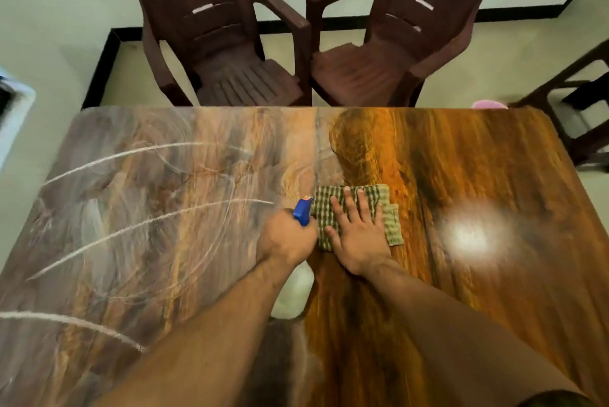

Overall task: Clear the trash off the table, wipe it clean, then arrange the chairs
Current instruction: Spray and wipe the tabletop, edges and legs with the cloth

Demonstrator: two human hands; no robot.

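The wood-patterned table (pixel 478 156) fills the lower view, with whitish smear streaks (pixel 148 222) across its left half and a glossy right half. My left hand (pixel 286 238) is closed around a spray bottle with a blue trigger head (pixel 302 211); its pale body (pixel 295 291) shows under my wrist. My right hand (pixel 357 232) lies flat, fingers spread, pressing a green checked cloth (pixel 390 225) onto the table's middle. Two dark brown plastic armchairs, one left (pixel 224 44) and one right (pixel 389 54), stand at the far edge, facing the table.
A third dark chair (pixel 580 100) stands off the table's right far corner, with a pink object (pixel 489 105) just behind the edge. A white object (pixel 13 116) sits at the left. A bright light glare (pixel 471 235) lies on the tabletop's right half.
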